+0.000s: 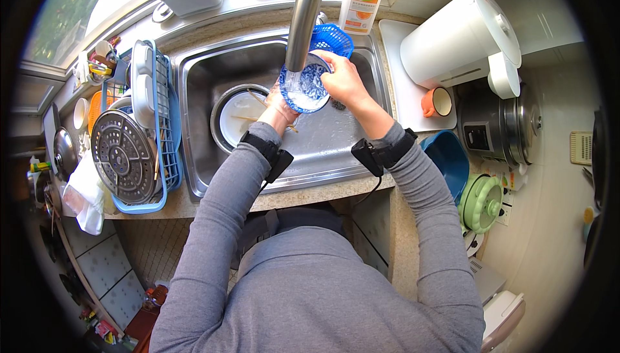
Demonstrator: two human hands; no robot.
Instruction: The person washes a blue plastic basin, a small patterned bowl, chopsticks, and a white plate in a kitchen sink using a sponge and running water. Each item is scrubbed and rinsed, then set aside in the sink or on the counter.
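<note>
Beneath the steel faucet spout (306, 19), water runs into a blue-and-white patterned bowl (312, 84) tilted towards me. My left hand (277, 108) supports the bowl from its left and underside; most of those fingers are hidden behind it. On the opposite rim, my right hand (346, 79) grips with the thumb at the inner edge. Below and left of the bowl, a round metal basin (216, 123) rests in the stainless steel sink (310, 169). It holds a white plate (237, 113) and chopsticks (244, 118). A dark scouring pad (337, 104) shows partly beside my right wrist.
A blue plastic basket (334, 38) and a detergent bottle (362, 2) stand behind the sink's right part. Left is a blue dish rack (169, 159) with a perforated steamer plate (123, 156). Right are a white water dispenser (450, 43), an orange mug (437, 102) and a blue tub (448, 159).
</note>
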